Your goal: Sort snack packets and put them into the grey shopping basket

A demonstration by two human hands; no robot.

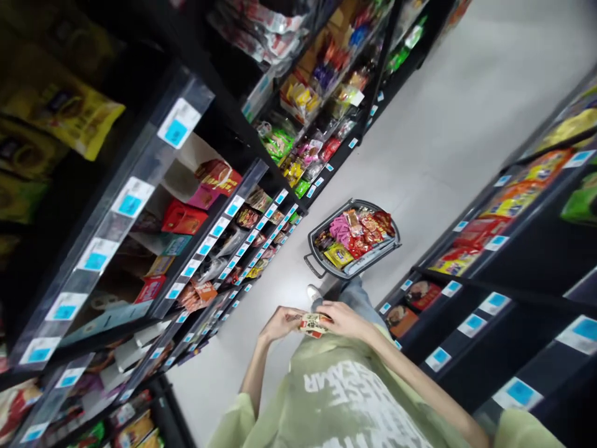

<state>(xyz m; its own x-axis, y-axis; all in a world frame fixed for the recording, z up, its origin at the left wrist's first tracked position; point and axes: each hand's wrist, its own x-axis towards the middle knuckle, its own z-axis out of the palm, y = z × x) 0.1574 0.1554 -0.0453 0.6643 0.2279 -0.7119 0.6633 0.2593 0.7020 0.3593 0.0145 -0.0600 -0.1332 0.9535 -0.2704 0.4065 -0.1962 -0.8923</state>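
Glossy plastic-looking packets [358,231] in basket [314,254], smooth grey floor [459,115].

The left hand [282,323] and right hand [342,319] hid the ends of the packet [313,325], its print blurred. Shelf labels [179,123] were unreadable; the bottom edge cut off the shirt [336,398].

Store aisle viewed steeply downward from head height
The floor [448,118], the shelves [125,199] on both sides and the basket [352,239] are taken in from above by a single head-worn camera, tilted so the aisle runs diagonally; the wearer's shirt [345,398] and hands [285,323] are seen closer, at lower centre.
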